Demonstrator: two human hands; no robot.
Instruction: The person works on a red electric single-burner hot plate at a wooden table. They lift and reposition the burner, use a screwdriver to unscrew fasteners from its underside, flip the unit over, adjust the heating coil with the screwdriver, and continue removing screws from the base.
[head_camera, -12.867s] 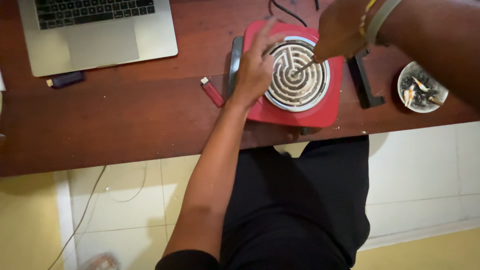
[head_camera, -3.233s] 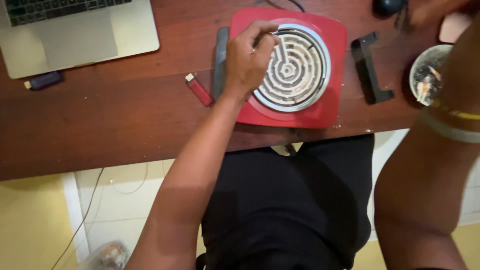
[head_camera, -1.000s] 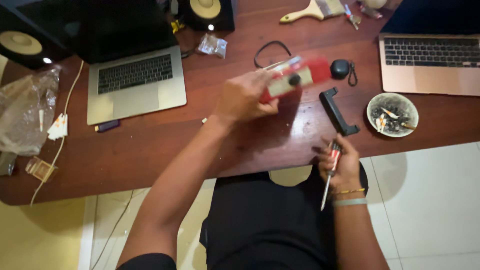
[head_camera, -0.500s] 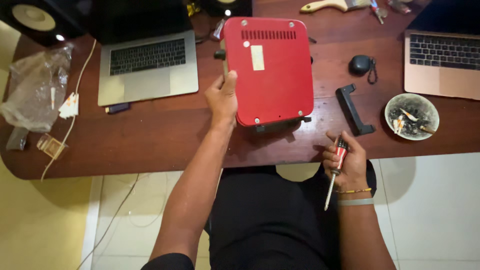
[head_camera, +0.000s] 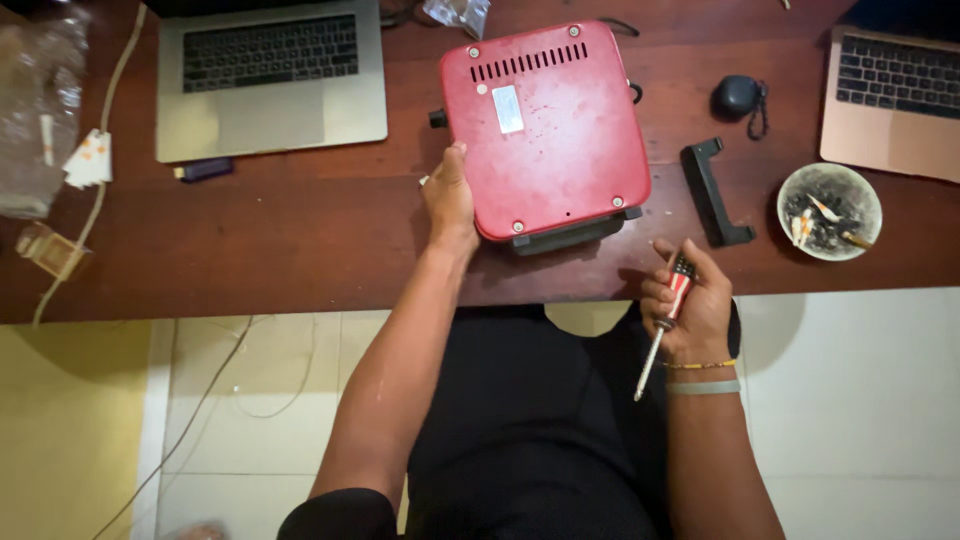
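Red hotplate (head_camera: 548, 125), underside up on desk (head_camera: 300, 250), steadied by left hand (head_camera: 449, 196), fingers spread against its edge; screwdriver (head_camera: 665, 320) clenched in right hand (head_camera: 690, 305), tip pointed away from base screws.

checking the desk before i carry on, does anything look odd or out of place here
The red hotplate lies upside down on the table, vented base and screws facing up, steadied by the left hand. The right hand holds a screwdriver.
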